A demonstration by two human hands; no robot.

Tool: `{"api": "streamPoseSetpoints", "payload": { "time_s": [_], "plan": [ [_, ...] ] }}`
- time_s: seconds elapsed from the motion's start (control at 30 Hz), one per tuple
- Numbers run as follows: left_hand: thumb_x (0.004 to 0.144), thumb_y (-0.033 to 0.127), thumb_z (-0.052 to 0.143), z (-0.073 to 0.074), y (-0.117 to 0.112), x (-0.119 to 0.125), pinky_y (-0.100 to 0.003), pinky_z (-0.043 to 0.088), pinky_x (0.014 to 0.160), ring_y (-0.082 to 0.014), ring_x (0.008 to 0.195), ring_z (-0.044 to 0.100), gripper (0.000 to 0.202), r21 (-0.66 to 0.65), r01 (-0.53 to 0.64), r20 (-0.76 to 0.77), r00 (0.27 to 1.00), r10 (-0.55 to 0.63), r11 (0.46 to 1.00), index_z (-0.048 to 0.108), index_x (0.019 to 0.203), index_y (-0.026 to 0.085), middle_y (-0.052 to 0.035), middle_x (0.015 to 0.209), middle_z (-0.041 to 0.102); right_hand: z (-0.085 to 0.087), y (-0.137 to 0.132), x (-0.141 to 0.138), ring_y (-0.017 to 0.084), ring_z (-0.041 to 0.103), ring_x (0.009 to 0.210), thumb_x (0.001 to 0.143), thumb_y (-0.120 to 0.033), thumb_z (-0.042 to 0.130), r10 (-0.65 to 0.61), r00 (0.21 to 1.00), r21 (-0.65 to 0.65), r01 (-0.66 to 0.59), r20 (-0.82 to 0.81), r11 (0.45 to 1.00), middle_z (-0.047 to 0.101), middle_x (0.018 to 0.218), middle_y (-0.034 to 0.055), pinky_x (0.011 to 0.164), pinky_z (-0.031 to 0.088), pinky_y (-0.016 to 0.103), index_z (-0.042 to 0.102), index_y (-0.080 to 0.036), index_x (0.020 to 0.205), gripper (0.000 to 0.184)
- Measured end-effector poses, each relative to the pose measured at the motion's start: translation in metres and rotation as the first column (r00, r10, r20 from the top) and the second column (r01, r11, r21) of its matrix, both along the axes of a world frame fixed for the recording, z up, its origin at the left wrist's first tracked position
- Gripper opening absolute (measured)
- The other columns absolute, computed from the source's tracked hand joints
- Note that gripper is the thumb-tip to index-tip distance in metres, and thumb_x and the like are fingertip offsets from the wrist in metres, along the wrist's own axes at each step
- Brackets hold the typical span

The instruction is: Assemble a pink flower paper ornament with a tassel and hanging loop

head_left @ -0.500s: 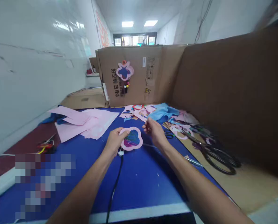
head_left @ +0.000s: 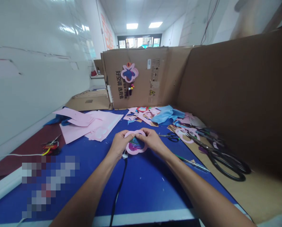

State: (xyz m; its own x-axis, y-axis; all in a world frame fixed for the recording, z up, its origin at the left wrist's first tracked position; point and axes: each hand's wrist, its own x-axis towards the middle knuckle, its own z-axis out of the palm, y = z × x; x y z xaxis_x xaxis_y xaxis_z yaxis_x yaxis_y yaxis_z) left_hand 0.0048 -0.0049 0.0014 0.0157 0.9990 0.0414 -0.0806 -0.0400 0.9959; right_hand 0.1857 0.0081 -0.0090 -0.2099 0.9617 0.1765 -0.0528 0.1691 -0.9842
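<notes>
Between my two hands is a pink flower-shaped craft piece [head_left: 135, 152] with a shiny blue and purple middle. My left hand [head_left: 120, 142] grips its left edge, thumb pressed on the front. On the other side, my right hand [head_left: 152, 138] pinches the upper right edge, its thumb close to the left one. The fingers behind the piece are hidden. A white connector [head_left: 125, 155] on a black cord [head_left: 118, 192] shows just below my left hand. Small black-handled scissors [head_left: 172, 136] lie to the right of my right hand.
Pink sheets [head_left: 95, 124] lie at the left, pink scraps and a blue cloth [head_left: 167, 115] at the back. Large black-handled shears [head_left: 226, 164] and a pen [head_left: 195, 164] are at the right. Cardboard walls [head_left: 141, 91] stand behind and right; a similar flower piece [head_left: 129, 74] hangs there.
My right hand has come in leftward and taken hold of the flower piece's right edge; it was apart from it before. My left hand still holds the piece.
</notes>
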Motion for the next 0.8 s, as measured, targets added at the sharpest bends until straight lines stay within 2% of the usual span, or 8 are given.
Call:
{"api": "streamPoseSetpoints", "payload": {
  "time_s": [0.17,0.37,0.8],
  "plan": [
    [0.066,0.043,0.092,-0.0025,0.0003,0.0005,-0.028,0.052,0.065,-0.0174,0.066,0.067,0.035,-0.006,0.013,0.018,1.0,-0.013,1.0,0.08,0.085,0.016,-0.0045,0.077,0.077,-0.0001,0.0001,0.0004,0.016,0.054,0.07,0.072,-0.059,0.088,-0.01,1.0,0.008,0.01,0.01,1.0,0.066,0.076,-0.0013,0.067,0.044,0.03,0.071,-0.019,0.083,0.044],
    [0.067,0.042,0.091,-0.0017,-0.0006,0.0026,-0.026,0.049,0.062,-0.0146,0.063,0.061,0.032,-0.001,-0.004,0.01,1.0,0.004,1.0,0.078,0.081,0.016,-0.001,0.071,0.071,-0.0006,-0.0004,0.0022,0.016,0.054,0.069,0.072,-0.058,0.089,0.003,1.0,-0.003,-0.003,0.012,1.0,0.065,0.075,-0.0014,0.066,0.043,0.03,0.071,-0.019,0.084,0.044],
    [0.066,0.045,0.089,-0.0004,-0.0004,0.0028,-0.028,0.049,0.064,-0.0163,0.063,0.063,0.033,0.008,0.001,-0.023,1.0,-0.001,1.0,0.076,0.079,0.016,-0.0028,0.073,0.073,0.0008,-0.0019,0.0023,0.016,0.054,0.068,0.073,-0.057,0.087,0.006,1.0,-0.021,-0.006,0.028,1.0,0.066,0.074,-0.0014,0.065,0.043,0.03,0.069,-0.019,0.082,0.043]
  ]
}}
